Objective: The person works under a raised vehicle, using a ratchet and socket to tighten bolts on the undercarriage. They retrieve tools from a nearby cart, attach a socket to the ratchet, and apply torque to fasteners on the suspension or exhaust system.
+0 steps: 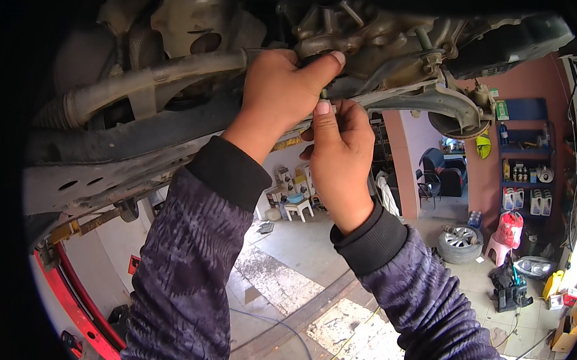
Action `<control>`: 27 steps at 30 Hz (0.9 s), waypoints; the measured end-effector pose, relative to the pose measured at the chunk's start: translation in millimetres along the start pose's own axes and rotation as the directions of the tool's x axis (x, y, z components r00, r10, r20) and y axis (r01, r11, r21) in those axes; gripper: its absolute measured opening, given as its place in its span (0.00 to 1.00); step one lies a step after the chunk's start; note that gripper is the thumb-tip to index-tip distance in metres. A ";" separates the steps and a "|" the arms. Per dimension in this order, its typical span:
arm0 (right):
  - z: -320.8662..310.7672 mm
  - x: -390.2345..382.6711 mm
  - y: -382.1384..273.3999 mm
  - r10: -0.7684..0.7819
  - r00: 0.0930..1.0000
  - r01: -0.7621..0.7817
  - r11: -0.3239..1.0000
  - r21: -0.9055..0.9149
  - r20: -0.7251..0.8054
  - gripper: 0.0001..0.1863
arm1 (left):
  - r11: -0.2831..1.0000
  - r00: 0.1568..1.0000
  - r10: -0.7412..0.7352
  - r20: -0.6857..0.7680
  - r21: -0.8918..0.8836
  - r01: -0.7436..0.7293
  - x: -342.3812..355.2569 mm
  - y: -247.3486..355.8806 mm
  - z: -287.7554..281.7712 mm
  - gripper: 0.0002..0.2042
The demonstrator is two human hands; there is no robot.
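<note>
Left hand (pixel 275 99) and right hand (pixel 343 154) are raised close together at a vehicle's underside, the left one higher, the right one just below it and to its right. From my remote seat I see the left thumb stretched up and rightward while the other fingers curl away out of sight; what they grip, if anything, I cannot tell. On the right, thumb and fingers are drawn narrow, and just above that thumb's tip I make out a short, slender, dark piece (pixel 324 94), mostly covered. Whether it is pinched or only touched, I cannot tell.

That piece is the relation I watch: it lies between the hands, above the right thumb tip and below the left thumb. Its visible length looks nearly upright to me, and I judge the right hand nearer to its lower end; I cannot follow its upper end.

Above both hands sits a brownish, oil-stained cast-metal housing (pixel 365 38). To the left, a long, round, grey tube (pixel 167 71) slants up to just beside the left hand, with a broad, dark metal crossbeam (pixel 169 121) running below it. To the right of both hands, a curved, grey metal suspension arm (pixel 445 103) reaches outward, well apart from my right fingers.
</note>
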State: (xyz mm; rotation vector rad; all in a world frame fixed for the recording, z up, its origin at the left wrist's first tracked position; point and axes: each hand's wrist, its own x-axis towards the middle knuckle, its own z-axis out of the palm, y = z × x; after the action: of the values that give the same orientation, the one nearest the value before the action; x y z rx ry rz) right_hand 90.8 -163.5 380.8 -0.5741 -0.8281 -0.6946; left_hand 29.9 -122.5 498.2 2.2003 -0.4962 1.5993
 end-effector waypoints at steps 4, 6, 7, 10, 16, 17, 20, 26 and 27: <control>-8.0 2.6 -0.6 0.214 0.966 -0.247 0.924 0.291 0.143 0.23 | 0.999 1.000 -0.023 0.003 -0.033 0.023 -3.0 3.3 1.2 0.29; -9.3 1.5 -4.3 0.357 0.899 -0.438 0.730 0.525 0.253 0.24 | 0.989 0.996 -0.084 0.030 -0.118 0.087 -5.3 4.9 1.8 0.29; -8.3 0.6 -6.6 0.396 0.859 -0.510 0.590 0.627 0.325 0.25 | 0.980 0.992 -0.115 0.043 -0.156 0.120 -5.4 5.8 1.8 0.29; 0.0 -3.3 -11.3 0.413 0.905 -0.415 0.799 0.435 0.104 0.28 | 0.998 0.999 -0.054 0.004 -0.041 0.054 -4.7 7.4 1.7 0.29; -0.8 -0.4 -6.6 0.297 0.944 -0.331 0.841 0.428 0.147 0.29 | 0.995 0.998 -0.055 -0.004 -0.080 0.055 -3.6 3.2 4.8 0.29; -2.1 0.0 -5.4 0.400 0.893 -0.445 0.717 0.536 0.206 0.28 | 0.994 0.998 -0.063 -0.003 -0.093 0.062 -3.8 1.8 5.1 0.29; -2.1 -1.0 -4.1 0.406 0.901 -0.429 0.777 0.461 0.153 0.27 | 0.994 0.998 -0.069 0.004 -0.085 0.070 -2.2 -1.2 5.5 0.30; 2.8 -3.0 -7.2 0.239 0.968 -0.252 0.890 0.381 0.082 0.28 | 1.000 1.000 -0.026 -0.012 -0.015 0.026 1.5 2.0 4.6 0.29; 0.8 -1.6 -6.7 0.309 0.944 -0.327 0.826 0.460 0.115 0.28 | 0.998 0.999 -0.052 -0.008 -0.032 0.051 0.6 2.8 4.7 0.29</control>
State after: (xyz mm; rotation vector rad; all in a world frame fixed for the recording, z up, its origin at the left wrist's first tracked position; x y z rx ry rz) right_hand 84.7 -166.8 381.2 -0.2659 -0.8721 -0.1568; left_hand 32.6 -127.3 497.7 2.1637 -0.4557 1.5635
